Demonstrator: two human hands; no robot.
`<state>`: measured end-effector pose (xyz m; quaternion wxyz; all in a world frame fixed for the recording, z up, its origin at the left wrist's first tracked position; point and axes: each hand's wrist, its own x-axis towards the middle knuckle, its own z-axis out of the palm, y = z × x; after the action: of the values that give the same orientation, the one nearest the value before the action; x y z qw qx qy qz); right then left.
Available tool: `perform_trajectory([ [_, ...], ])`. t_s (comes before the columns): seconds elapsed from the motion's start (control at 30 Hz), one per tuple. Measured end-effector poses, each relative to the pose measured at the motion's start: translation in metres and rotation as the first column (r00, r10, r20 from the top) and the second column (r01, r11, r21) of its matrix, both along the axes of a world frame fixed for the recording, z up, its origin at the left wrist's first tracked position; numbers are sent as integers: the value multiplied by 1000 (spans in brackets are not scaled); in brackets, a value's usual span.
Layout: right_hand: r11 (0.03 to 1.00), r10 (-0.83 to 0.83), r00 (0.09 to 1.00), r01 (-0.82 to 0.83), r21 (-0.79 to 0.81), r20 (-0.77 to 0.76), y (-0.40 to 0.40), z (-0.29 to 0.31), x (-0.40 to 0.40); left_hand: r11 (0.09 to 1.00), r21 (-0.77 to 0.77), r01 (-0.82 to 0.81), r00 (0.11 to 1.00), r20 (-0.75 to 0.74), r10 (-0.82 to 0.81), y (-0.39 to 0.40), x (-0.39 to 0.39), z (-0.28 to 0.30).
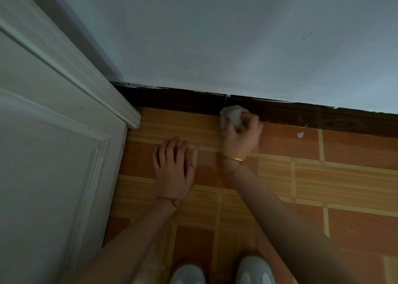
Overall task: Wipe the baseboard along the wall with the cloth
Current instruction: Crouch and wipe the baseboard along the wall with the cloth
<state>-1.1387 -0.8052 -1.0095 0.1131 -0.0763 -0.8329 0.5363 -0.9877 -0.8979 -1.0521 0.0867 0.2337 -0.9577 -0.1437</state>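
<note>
Two pale shoes [221, 272] occupy the bottom edge, toes pointing toward the wall, standing on the floor [323, 186] of orange and tan wood-pattern tiles. Both forearms extend forward from there. Left hand [172, 167] lies palm down on the floor with fingers straight and slightly spread; its grip is released and holds nothing. A red cord bracelet [167, 199] circles the left wrist. Right hand [242, 136] reaches farther, its fingers curled round a crumpled pale cloth [231, 115]; this grip is grasping the cloth. A gold bangle [234, 159] sits on the right wrist. The cloth is pressed against the dark brown baseboard [312, 115], just right of a vertical joint in it, where baseboard meets floor. A small white scrap [300, 134] lies on the floor near the baseboard, right of the hand. A white panelled door [47, 143] stands at left. A pale wall [215, 35] rises above the baseboard.
</note>
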Motion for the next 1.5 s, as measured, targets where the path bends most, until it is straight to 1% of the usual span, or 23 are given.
perform_trajectory([
  [0.07,994,-103,994,104,-32,23,17,5,-7,1000,3,2,1000,-4,-2,0,0,1],
  [0.1,992,-119,993,119,-41,24,21,7,-9,1000,1,4,1000,-3,-4,0,0,0],
  [0.17,995,-93,995,92,-49,-20,20,13,-9,1000,-4,2,1000,2,-2,0,1,0],
  [0.23,998,-23,997,19,-52,-71,4,20,-2,1000,-6,1,1000,1,-1,0,0,0],
  [0.3,993,107,987,-111,-28,-117,-22,28,8,1000,-15,1,1000,-5,-1,0,0,0],
  [0.37,969,240,963,-246,-37,-118,-52,36,20,999,-34,9,1000,-13,-10,-1,0,-2],
  [0.43,952,285,952,-295,-86,-109,-75,40,27,999,-47,21,1000,-17,-21,-1,1,-4],
  [0.5,954,265,958,-277,-112,-112,-82,40,29,998,-51,25,1000,-17,-26,-2,2,-6],
  [0.57,968,217,969,-229,-107,-116,-71,36,26,999,-40,19,1000,-18,-19,-2,2,-4],
  [0.63,984,133,986,-143,-103,-96,-52,32,19,1000,-20,5,1000,-13,-6,-2,0,-2],
  [0.77,987,-48,996,36,-155,-74,-14,27,4,1000,-10,9,1000,-4,-9,-2,0,-2],
  [0.83,984,-85,993,70,-164,-85,-3,26,0,1000,-5,4,1000,-12,-4,-2,1,-2],
  [0.93,992,-24,996,13,-127,-84,-2,21,1,1000,-9,0,1000,-7,0,-2,1,-1],
  [1.03,989,138,988,-141,-36,-69,-24,19,10,1000,-19,-1,1000,6,1,-2,1,0],
  [1.1,979,202,978,-204,-27,-50,-37,22,16,1000,-19,5,1000,17,-4,-2,1,0],
  [1.17,983,174,983,-177,-53,-56,-38,26,15,1000,-22,5,1000,13,-5,-2,1,-1],
  [1.23,992,104,991,-109,-59,-81,-19,29,9,1000,-19,11,1000,5,-11,-2,2,-2],
  [1.3,997,2,995,-9,-72,-96,11,27,-3,1000,-7,13,1000,1,-13,-2,2,-2],
  [1.4,980,-176,983,169,-106,-57,52,24,-19,1000,-3,5,1000,10,-5,-1,3,-2],
  [1.43,973,-210,977,204,-108,-43,58,23,-23,1000,-5,3,1000,15,-3,0,3,-2],
  [1.5,970,-226,974,221,-98,-36,61,22,-26,1000,-6,4,1000,26,-4,0,1,-1],
])
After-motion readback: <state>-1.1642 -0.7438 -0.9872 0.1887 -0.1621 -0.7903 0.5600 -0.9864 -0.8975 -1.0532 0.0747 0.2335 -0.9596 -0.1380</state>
